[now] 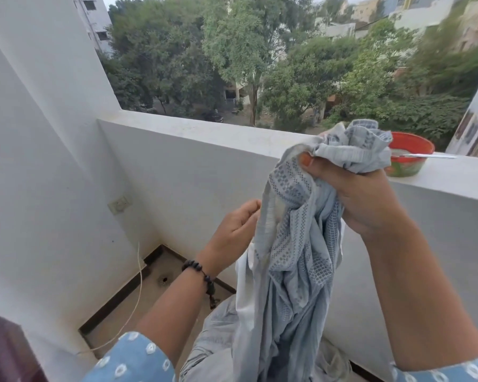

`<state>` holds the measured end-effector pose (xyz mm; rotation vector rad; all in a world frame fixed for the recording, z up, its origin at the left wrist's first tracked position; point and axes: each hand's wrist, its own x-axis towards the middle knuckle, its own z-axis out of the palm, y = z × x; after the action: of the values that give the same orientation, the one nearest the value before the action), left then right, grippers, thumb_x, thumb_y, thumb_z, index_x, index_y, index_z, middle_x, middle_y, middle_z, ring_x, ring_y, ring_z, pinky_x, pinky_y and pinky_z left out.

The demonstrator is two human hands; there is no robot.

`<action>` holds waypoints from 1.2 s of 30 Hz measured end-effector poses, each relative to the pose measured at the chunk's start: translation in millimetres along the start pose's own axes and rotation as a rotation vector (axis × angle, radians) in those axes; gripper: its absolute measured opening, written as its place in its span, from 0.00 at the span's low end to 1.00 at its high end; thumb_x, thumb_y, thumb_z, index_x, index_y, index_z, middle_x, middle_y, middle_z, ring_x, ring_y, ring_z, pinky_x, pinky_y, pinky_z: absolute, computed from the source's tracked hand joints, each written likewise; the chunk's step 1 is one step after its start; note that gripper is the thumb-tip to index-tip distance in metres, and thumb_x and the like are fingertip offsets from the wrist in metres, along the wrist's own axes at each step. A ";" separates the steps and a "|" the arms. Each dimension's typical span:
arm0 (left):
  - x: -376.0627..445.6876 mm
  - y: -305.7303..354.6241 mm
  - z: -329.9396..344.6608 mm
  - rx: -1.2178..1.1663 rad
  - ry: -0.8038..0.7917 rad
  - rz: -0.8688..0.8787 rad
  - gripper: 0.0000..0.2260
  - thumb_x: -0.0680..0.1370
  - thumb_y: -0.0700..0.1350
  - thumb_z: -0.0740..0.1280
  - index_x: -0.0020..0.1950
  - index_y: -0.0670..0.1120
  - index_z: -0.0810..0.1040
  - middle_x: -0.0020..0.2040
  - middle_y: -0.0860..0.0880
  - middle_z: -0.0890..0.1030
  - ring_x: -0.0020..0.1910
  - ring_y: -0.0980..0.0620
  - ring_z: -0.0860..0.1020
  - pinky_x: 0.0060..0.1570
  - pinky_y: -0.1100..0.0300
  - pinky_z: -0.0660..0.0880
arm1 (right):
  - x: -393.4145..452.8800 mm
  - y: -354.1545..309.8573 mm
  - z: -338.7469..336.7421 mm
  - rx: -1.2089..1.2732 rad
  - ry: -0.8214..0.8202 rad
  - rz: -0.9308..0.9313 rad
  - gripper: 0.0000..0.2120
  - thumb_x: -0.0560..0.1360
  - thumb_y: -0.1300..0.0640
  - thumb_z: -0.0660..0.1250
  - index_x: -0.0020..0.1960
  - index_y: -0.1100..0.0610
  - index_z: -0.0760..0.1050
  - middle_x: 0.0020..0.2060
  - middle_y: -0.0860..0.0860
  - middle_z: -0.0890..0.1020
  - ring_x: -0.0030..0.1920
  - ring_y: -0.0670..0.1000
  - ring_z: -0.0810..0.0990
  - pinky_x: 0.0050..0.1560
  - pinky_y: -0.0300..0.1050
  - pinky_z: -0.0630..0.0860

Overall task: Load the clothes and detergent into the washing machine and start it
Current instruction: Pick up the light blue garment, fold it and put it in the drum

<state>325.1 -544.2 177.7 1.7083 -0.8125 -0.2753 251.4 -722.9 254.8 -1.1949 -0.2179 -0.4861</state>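
Note:
A pale blue-grey patterned garment point(295, 244) hangs down in front of me. My right hand point(362, 197) grips its bunched top at chest height, beside the balcony parapet. My left hand point(236, 224) is at the cloth's left edge with fingers curled, pinching or touching the fabric there. More grey cloth point(213, 340) lies heaped below. A dark maroon corner point(6, 351) at the bottom left may be the washing machine; I cannot tell.
A red bowl point(411, 155) with a spoon across it stands on the white parapet ledge point(232, 130). A wall switch point(119, 204) and a thin white cord point(140, 279) are on the left wall. The floor has a drain hole point(164, 279).

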 end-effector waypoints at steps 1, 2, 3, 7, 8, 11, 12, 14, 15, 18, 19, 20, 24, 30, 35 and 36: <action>-0.2 7.6 1.3 -0.054 0.011 0.004 0.19 0.78 0.57 0.61 0.62 0.46 0.77 0.59 0.39 0.80 0.58 0.37 0.77 0.61 0.40 0.74 | -0.6 1.5 -0.3 -0.026 -0.016 0.015 0.06 0.67 0.64 0.72 0.43 0.55 0.81 0.40 0.50 0.85 0.47 0.51 0.84 0.47 0.46 0.81; 0.9 13.4 1.6 -0.079 0.023 0.012 0.21 0.77 0.59 0.63 0.63 0.46 0.76 0.60 0.39 0.79 0.59 0.37 0.77 0.61 0.42 0.75 | -1.7 4.1 -0.2 -0.057 -0.033 0.034 0.07 0.68 0.63 0.72 0.45 0.56 0.80 0.42 0.51 0.85 0.48 0.51 0.84 0.48 0.47 0.81; 2.2 18.3 1.2 -0.073 0.022 0.024 0.22 0.75 0.60 0.66 0.63 0.46 0.76 0.60 0.39 0.79 0.60 0.38 0.77 0.61 0.43 0.75 | -3.1 7.0 0.2 -0.089 -0.050 0.052 0.08 0.68 0.63 0.72 0.47 0.58 0.80 0.43 0.52 0.85 0.48 0.53 0.84 0.48 0.49 0.81; 2.8 29.0 -3.9 -0.115 -0.011 0.020 0.24 0.74 0.61 0.66 0.62 0.46 0.76 0.56 0.48 0.83 0.56 0.46 0.80 0.58 0.48 0.78 | -6.6 15.7 1.9 -0.128 -0.020 0.099 0.10 0.68 0.60 0.73 0.49 0.59 0.81 0.46 0.55 0.85 0.49 0.55 0.84 0.50 0.52 0.82; 1.9 29.1 -5.2 -0.154 -0.010 0.011 0.26 0.74 0.62 0.66 0.63 0.45 0.76 0.55 0.50 0.83 0.55 0.49 0.81 0.56 0.52 0.78 | -6.3 16.2 1.7 -0.128 0.000 0.109 0.10 0.68 0.60 0.73 0.49 0.58 0.81 0.46 0.55 0.85 0.50 0.54 0.84 0.50 0.51 0.82; -0.6 26.7 -3.4 -0.166 -0.037 0.012 0.18 0.75 0.49 0.71 0.63 0.44 0.77 0.56 0.46 0.84 0.55 0.46 0.82 0.55 0.54 0.79 | -5.5 17.8 0.6 -0.139 0.020 0.134 0.08 0.67 0.59 0.73 0.46 0.57 0.81 0.43 0.53 0.86 0.48 0.53 0.85 0.47 0.48 0.81; -0.2 23.1 -2.1 -0.091 -0.024 0.023 0.13 0.76 0.43 0.71 0.60 0.46 0.79 0.54 0.46 0.85 0.54 0.45 0.83 0.55 0.53 0.80 | -5.8 18.2 1.0 -0.148 0.025 0.138 0.09 0.66 0.59 0.74 0.46 0.57 0.81 0.43 0.52 0.86 0.48 0.52 0.85 0.46 0.47 0.81; 0.1 14.0 -1.4 0.092 0.028 0.033 0.07 0.77 0.38 0.70 0.50 0.49 0.83 0.46 0.50 0.86 0.47 0.51 0.84 0.49 0.56 0.80 | -7.1 16.3 2.6 -0.136 0.027 0.133 0.11 0.65 0.59 0.74 0.47 0.57 0.81 0.43 0.50 0.86 0.48 0.50 0.85 0.46 0.44 0.80; -0.4 7.6 -3.4 0.181 0.054 0.011 0.08 0.77 0.37 0.69 0.45 0.49 0.83 0.41 0.52 0.85 0.42 0.54 0.82 0.44 0.59 0.78 | -7.6 14.2 2.9 -0.117 0.024 0.121 0.12 0.64 0.60 0.73 0.48 0.58 0.80 0.43 0.50 0.86 0.48 0.49 0.84 0.46 0.43 0.80; -2.2 -12.2 -19.9 0.312 0.143 -0.085 0.11 0.77 0.38 0.67 0.37 0.51 0.79 0.32 0.52 0.78 0.33 0.58 0.74 0.36 0.59 0.70 | -7.1 3.8 -1.8 -0.047 0.060 0.079 0.12 0.62 0.60 0.73 0.46 0.56 0.80 0.40 0.47 0.86 0.46 0.46 0.84 0.46 0.42 0.80; -2.7 -17.1 -27.2 0.305 0.177 -0.102 0.11 0.77 0.40 0.67 0.37 0.53 0.79 0.32 0.54 0.78 0.32 0.58 0.74 0.36 0.59 0.70 | -6.3 -0.2 -5.3 -0.023 0.088 0.066 0.11 0.61 0.59 0.74 0.43 0.54 0.81 0.39 0.46 0.86 0.45 0.46 0.84 0.45 0.41 0.81; -2.9 -19.4 -33.6 0.278 0.217 -0.113 0.11 0.77 0.43 0.67 0.38 0.55 0.80 0.32 0.55 0.79 0.33 0.58 0.74 0.36 0.59 0.70 | -5.3 -4.2 -9.0 -0.001 0.114 0.048 0.09 0.59 0.58 0.75 0.39 0.51 0.83 0.38 0.45 0.86 0.44 0.45 0.85 0.44 0.41 0.81; 2.4 -6.5 -45.7 0.189 0.394 -0.069 0.10 0.81 0.44 0.65 0.44 0.54 0.83 0.37 0.56 0.83 0.37 0.60 0.78 0.40 0.65 0.73 | -3.2 -11.5 -18.4 0.035 0.259 -0.024 0.08 0.62 0.61 0.73 0.41 0.53 0.81 0.35 0.43 0.85 0.41 0.43 0.84 0.42 0.39 0.80; 16.1 38.2 -41.4 -0.029 0.416 0.006 0.13 0.83 0.48 0.61 0.51 0.45 0.84 0.46 0.48 0.85 0.45 0.54 0.82 0.46 0.63 0.77 | -3.3 5.3 -11.2 0.029 0.309 0.005 0.07 0.65 0.60 0.73 0.42 0.53 0.81 0.38 0.44 0.85 0.44 0.45 0.84 0.48 0.43 0.81; 32.2 70.2 -16.4 0.041 0.121 0.211 0.06 0.79 0.38 0.64 0.49 0.41 0.82 0.46 0.44 0.84 0.46 0.47 0.81 0.51 0.51 0.76 | -11.8 26.3 15.3 -0.062 -0.047 0.136 0.21 0.65 0.60 0.74 0.58 0.57 0.79 0.50 0.48 0.85 0.55 0.48 0.83 0.52 0.40 0.79; 34.9 72.7 -15.6 0.039 0.115 0.236 0.05 0.77 0.38 0.64 0.47 0.41 0.81 0.45 0.45 0.83 0.46 0.47 0.80 0.49 0.51 0.76 | -13.1 27.5 18.5 -0.084 -0.087 0.153 0.19 0.64 0.60 0.75 0.55 0.57 0.80 0.48 0.49 0.86 0.54 0.49 0.83 0.52 0.41 0.79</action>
<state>332.6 -561.5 257.6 1.6299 -0.9290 -0.0003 254.6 -694.8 233.1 -1.3048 -0.1801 -0.3129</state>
